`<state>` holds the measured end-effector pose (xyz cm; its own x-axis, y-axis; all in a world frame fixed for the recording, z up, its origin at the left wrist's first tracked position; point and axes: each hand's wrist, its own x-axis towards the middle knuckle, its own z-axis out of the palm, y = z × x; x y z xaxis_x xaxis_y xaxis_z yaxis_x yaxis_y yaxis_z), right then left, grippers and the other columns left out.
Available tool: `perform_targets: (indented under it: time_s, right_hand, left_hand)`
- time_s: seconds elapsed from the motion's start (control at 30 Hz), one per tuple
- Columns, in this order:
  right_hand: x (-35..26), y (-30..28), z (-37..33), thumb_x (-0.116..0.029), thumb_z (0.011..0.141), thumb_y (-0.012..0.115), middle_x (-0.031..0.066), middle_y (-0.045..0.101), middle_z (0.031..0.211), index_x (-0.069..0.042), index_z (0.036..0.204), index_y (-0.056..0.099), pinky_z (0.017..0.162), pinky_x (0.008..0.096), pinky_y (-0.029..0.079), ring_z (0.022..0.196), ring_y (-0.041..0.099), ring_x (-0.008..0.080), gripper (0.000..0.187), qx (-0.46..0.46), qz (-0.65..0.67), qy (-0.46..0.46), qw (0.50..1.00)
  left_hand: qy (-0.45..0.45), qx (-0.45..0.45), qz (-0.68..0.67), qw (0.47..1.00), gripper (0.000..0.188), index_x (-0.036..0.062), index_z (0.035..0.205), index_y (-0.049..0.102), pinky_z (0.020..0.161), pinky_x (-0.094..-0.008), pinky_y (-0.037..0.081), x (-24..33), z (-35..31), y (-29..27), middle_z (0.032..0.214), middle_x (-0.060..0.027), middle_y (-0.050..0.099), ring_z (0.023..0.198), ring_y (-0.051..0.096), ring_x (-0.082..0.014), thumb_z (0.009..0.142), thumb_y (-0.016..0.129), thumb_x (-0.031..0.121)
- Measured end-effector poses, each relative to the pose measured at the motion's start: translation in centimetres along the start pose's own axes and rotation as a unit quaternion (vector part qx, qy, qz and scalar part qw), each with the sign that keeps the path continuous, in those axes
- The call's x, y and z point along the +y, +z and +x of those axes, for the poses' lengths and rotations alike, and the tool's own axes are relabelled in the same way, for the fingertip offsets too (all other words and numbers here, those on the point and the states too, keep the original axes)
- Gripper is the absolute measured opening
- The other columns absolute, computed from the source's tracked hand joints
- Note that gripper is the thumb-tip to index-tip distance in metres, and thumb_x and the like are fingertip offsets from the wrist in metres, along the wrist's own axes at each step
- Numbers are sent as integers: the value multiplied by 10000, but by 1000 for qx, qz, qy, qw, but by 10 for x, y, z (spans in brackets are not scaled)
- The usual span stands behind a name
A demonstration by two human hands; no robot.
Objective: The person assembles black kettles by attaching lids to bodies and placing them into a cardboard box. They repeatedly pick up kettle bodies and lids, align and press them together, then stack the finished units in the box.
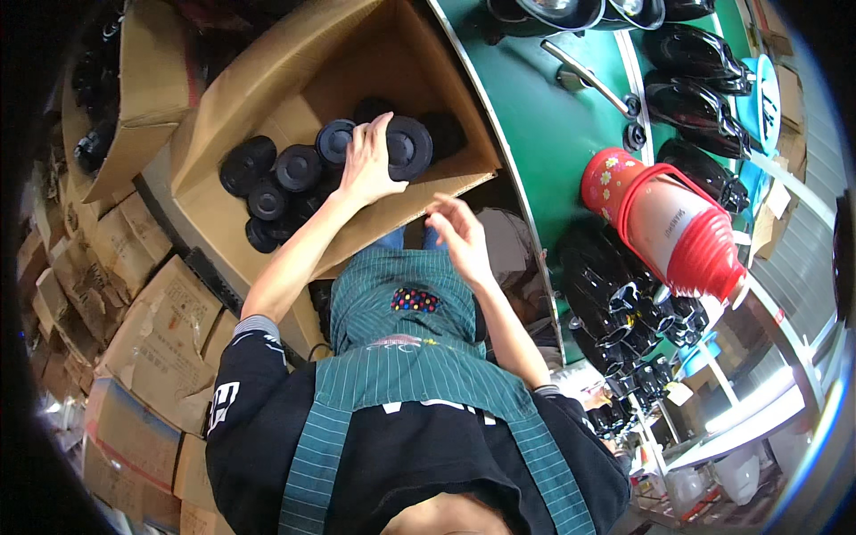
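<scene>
My left hand (367,168) reaches into an open cardboard box (259,85) and is closed on a black round plastic part (409,148) with a ringed face. Several similar black round parts lie below it in the box, among them one (298,168) left of my hand and a smaller one (267,200) nearer the box's left corner. Just outside the box's near wall, in front of my apron (401,276), my right hand (459,234) hangs with its fingers loosely bent and apart, holding nothing.
To the right, a green-topped table (526,98) carries a metal-handled tool (584,76), a red vacuum flask (669,227) and several glossy black housings (695,111). Another cardboard box (147,89) stands at the upper left. Stacked cartons (165,339) line the left side.
</scene>
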<state>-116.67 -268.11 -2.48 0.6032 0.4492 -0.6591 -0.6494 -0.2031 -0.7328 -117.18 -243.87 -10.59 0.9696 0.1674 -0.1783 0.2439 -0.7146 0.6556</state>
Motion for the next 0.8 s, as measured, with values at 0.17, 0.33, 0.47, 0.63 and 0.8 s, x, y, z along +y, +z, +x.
perform_targets:
  time_s: [0.17,0.33,0.47,0.63,0.8]
  right_hand:
    - [-72,6,-3,-150,1058,652,91,655,1345,-47,1550,476,803,241,523,1133,656,124,533,36,-31,-105,993]
    - [-117,-3,-15,-171,1033,696,105,643,1362,-63,1562,469,856,284,539,1172,652,150,586,12,-17,-147,989]
    - [-148,-9,-27,-330,884,869,186,562,1458,-91,1612,389,1030,397,515,1312,590,257,904,57,-111,-186,975]
    - [-168,-23,-12,-515,695,954,298,395,1583,40,1646,249,1267,485,300,1504,386,418,1308,-2,-234,-275,933]
    - [-184,-62,5,-510,666,965,297,444,1518,-7,1642,302,1243,494,337,1463,423,427,1282,-59,-268,-214,937]
  left_hand:
    - [18,-20,-5,1000,1277,99,1619,238,1226,-533,340,98,-10,-123,1525,-209,435,1401,402,-430,569,954,226]
    - [60,14,-19,998,1278,84,1605,260,1222,-522,344,148,-6,-163,1540,-184,438,1393,406,-419,551,970,224]
    - [118,55,0,991,1260,129,1614,265,1132,-554,385,172,4,-168,1463,-181,468,1315,434,-412,586,976,287]
    - [204,10,22,979,1263,37,1602,305,1082,-529,409,214,12,-157,1483,-194,478,1258,480,-412,511,910,236]
    - [218,-56,-29,974,1402,28,1638,288,1118,-528,423,218,36,-142,1497,-217,474,1282,486,-431,484,1017,348]
